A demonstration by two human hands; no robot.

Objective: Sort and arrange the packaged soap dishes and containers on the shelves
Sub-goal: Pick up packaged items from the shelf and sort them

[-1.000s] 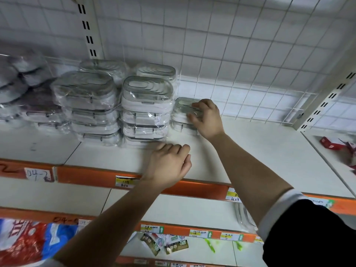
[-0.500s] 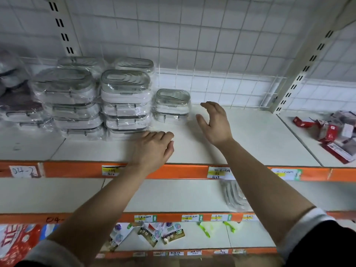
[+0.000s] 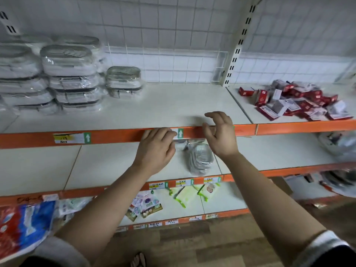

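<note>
Stacks of plastic-wrapped soap dishes (image 3: 69, 78) stand at the left of the top shelf (image 3: 173, 105). A short stack of two smaller wrapped dishes (image 3: 124, 81) sits just right of them. On the shelf below, a wrapped pack of clear dishes (image 3: 200, 158) lies on its own, partly behind my hands. My left hand (image 3: 156, 149) hovers in front of the orange shelf edge, fingers loosely curled, holding nothing. My right hand (image 3: 221, 133) is beside it at the shelf edge, fingers relaxed and spread, empty, just above that lower pack.
A heap of red and white boxed items (image 3: 296, 101) covers the right-hand bay. A white upright post (image 3: 237, 47) divides the bays. Small packets (image 3: 146, 207) and green items (image 3: 183, 195) lie on the lowest shelf; a red and blue bag (image 3: 23, 226) is at bottom left.
Both hands have pulled back from the top shelf to its front edge. The right hand let go of the short stack a second ago. The view has swung right.
</note>
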